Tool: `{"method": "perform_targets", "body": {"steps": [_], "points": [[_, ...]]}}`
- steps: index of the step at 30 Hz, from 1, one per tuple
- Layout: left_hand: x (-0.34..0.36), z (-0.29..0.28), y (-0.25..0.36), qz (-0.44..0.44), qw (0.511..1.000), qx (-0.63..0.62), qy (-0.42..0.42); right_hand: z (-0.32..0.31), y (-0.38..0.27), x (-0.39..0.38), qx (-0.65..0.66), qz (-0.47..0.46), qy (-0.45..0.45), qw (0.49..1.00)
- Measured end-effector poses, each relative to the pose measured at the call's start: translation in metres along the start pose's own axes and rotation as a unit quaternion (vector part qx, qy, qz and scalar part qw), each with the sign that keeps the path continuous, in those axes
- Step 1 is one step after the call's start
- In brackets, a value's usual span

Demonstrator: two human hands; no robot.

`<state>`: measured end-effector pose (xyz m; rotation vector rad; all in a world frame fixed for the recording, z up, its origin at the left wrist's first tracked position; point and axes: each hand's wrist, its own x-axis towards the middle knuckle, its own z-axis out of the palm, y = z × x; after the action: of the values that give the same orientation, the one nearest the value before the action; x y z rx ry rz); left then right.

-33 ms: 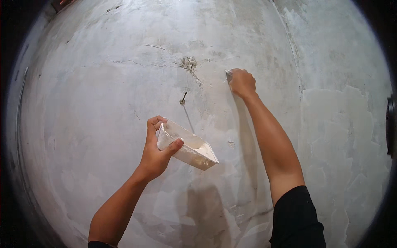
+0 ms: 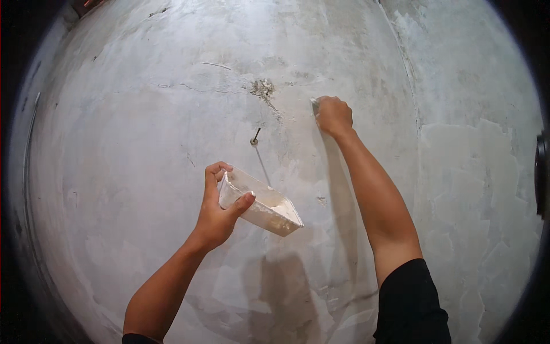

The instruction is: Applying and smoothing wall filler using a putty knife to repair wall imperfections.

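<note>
My left hand [image 2: 220, 209] grips one end of a translucent white mud pan [image 2: 266, 218], thumb on the near side and fingers over the far rim. The pan tilts down to the right, and pale filler [image 2: 282, 208] lies toward its lower end. Higher up and to the right, my right hand [image 2: 334, 116] is closed against the grey plastered wall [image 2: 143, 143]. A thin blade edge, apparently of a putty knife [image 2: 314, 105], shows at its left side; the fist covers the rest. Left of that hand is a rough chipped patch [image 2: 263, 89] with a crack running down from it.
A dark bolt [image 2: 256, 136] sticks out of the wall above the pan and casts a long shadow. A small pit [image 2: 321, 201] marks the wall right of the pan. A vertical seam [image 2: 409, 74] and a paler filler patch [image 2: 458, 155] lie at the right. A dark object [image 2: 540, 175] stands at the right rim.
</note>
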<state>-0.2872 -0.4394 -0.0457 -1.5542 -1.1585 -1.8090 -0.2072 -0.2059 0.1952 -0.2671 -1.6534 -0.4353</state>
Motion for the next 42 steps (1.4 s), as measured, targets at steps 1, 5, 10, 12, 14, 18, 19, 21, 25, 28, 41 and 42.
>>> {"method": "perform_targets", "body": {"steps": [1, 5, 10, 12, 14, 18, 19, 21, 25, 28, 41, 42], "points": [[0.002, 0.001, -0.005, 0.004, 1.000, -0.003, 0.009, 0.000, -0.005, -0.002, -0.016, -0.028, -0.015, 0.999], [0.004, 0.004, -0.022, -0.023, 0.999, -0.017, 0.030, 0.009, -0.022, -0.023, -0.032, -0.125, -0.042, 0.991], [0.016, 0.006, -0.048, -0.011, 0.996, -0.064, 0.054, 0.007, -0.027, -0.061, 0.003, -0.269, -0.108, 0.957], [0.023, 0.006, -0.053, -0.008, 0.995, -0.081, 0.061, -0.002, -0.024, -0.068, -0.001, -0.267, -0.138, 0.954], [0.026, 0.007, -0.055, -0.011, 0.994, -0.081, 0.070, -0.008, -0.015, -0.063, 0.015, -0.237, -0.158, 0.958], [0.031, 0.006, -0.054, -0.020, 0.995, -0.061, 0.075, -0.023, 0.033, -0.031, 0.049, -0.073, -0.054, 0.995], [0.032, 0.003, -0.058, -0.024, 0.995, -0.056, 0.073, -0.026, 0.045, -0.025, 0.046, -0.024, -0.037, 0.998], [0.035, 0.004, -0.059, -0.025, 0.996, -0.053, 0.066, -0.017, 0.075, -0.012, 0.043, 0.036, -0.028, 0.998], [0.037, -0.001, -0.066, -0.033, 0.996, -0.052, 0.071, 0.001, 0.072, -0.007, 0.045, 0.131, -0.004, 0.990], [0.038, -0.006, -0.073, -0.029, 0.996, -0.042, 0.075, -0.004, 0.044, -0.012, 0.047, 0.098, -0.039, 0.993], [0.068, -0.003, -0.085, 0.073, 0.989, -0.090, 0.086, 0.000, -0.014, -0.069, 0.126, -0.112, -0.113, 0.979], [0.070, -0.003, -0.088, 0.080, 0.989, -0.092, 0.086, -0.004, -0.010, -0.063, 0.123, -0.114, -0.106, 0.980]]}}
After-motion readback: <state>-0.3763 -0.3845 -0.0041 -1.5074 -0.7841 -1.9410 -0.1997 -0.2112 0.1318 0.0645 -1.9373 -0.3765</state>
